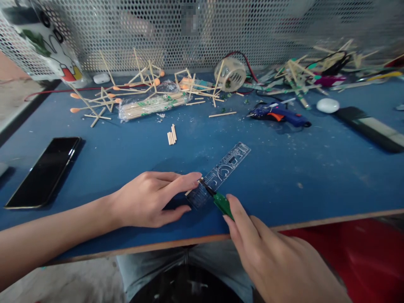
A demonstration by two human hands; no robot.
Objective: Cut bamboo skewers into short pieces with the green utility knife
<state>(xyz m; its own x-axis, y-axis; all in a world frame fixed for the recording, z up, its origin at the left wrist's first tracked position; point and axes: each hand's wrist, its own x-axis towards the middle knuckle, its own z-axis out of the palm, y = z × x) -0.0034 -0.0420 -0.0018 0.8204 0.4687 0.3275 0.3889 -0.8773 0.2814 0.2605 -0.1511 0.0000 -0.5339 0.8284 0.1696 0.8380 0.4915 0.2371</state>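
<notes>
My right hand (259, 248) grips the green handle of a small craft knife (222, 205), its dark blade pointing up and left. The blade tip touches or nearly touches a thin wooden stick (188, 193) by my left index fingertip. My left hand (154, 198) lies on the table, its fingers pressing that stick down on a clear stencil ruler (225, 170); the thumb is spread away from them. Most of the stick is hidden under the fingers. Beyond the hands, several short cut stick pieces (172, 135) lie side by side on the blue table (274, 176).
A phone (44, 172) lies left. Along the back are a bag of sticks (151, 107), stick frames (104, 101), a plastic cup (229, 75) and a blue glue gun (279, 114). A white oval case (327, 105) and black object (369, 128) sit right. Perforated metal panel (158, 33) stands behind.
</notes>
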